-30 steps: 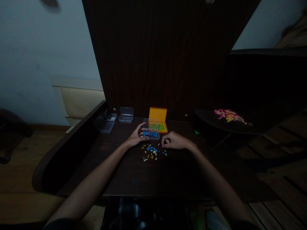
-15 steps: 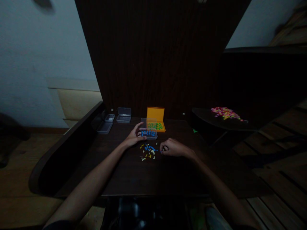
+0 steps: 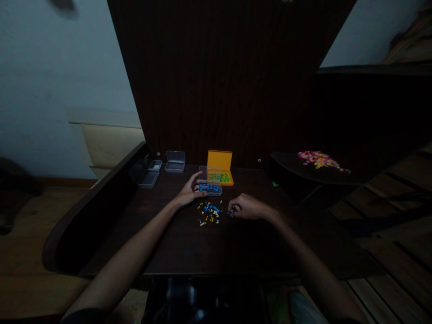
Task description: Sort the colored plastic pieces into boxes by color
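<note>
My left hand (image 3: 189,192) grips the left side of a clear plastic box (image 3: 215,194), thumb in front and fingers behind. Its lid stands up, and several small blue pieces (image 3: 209,187) lie inside. Just in front of the box is a loose pile of small building-brick-like pieces (image 3: 214,212) in blue, yellow and cream. To the right of this pile, my right hand (image 3: 248,207) is low over the table with its fingertips pinched together. A small blue piece (image 3: 228,213) shows at those fingertips; the fingers partly hide it.
Behind the clear box stands an open orange box (image 3: 220,158) holding green pieces. More clear boxes (image 3: 175,167) sit at the back left, near the raised side panel (image 3: 97,207). On a dark shelf at right lies a heap of pink and yellow pieces (image 3: 319,159).
My right hand has shifted slightly to the right, away from the pile, with the blue piece at its fingertips. My left hand keeps its hold on the clear box.
</note>
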Motion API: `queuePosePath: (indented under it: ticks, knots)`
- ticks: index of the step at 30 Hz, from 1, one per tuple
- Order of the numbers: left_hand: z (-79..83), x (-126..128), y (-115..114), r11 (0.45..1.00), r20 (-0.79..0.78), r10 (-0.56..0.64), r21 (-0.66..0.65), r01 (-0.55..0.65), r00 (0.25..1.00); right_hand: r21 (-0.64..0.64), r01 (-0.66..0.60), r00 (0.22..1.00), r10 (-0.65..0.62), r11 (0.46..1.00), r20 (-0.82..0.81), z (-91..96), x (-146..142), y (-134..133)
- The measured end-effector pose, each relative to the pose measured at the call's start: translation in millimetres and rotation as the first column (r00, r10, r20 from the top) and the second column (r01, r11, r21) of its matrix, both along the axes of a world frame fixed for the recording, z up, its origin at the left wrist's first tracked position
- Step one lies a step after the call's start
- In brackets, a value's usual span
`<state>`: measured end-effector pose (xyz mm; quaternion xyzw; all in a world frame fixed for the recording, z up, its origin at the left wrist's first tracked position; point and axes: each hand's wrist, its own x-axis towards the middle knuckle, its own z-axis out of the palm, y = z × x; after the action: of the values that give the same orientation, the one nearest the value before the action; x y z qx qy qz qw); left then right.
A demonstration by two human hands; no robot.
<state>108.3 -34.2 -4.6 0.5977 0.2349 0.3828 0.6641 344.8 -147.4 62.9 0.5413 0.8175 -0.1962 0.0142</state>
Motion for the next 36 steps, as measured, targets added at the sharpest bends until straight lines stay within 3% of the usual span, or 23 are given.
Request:
queuePosePath:
  ticks: [21, 36]
  knots:
    - [2.4, -0.5, -1.7, 1.000, 0.013, -0.006, 0.003, 0.006, 1.000, 0.012, 0.004, 0.999, -0.004, 1.000, -0.039, -1.5, 6.3, -3.0]
    - [0.8, 0.1, -0.3, 1.000, 0.012, -0.004, -0.008, 0.004, 1.000, -0.054, 0.004, 0.997, -0.008, 0.999, -0.075, -1.6, 0.1, 0.4]
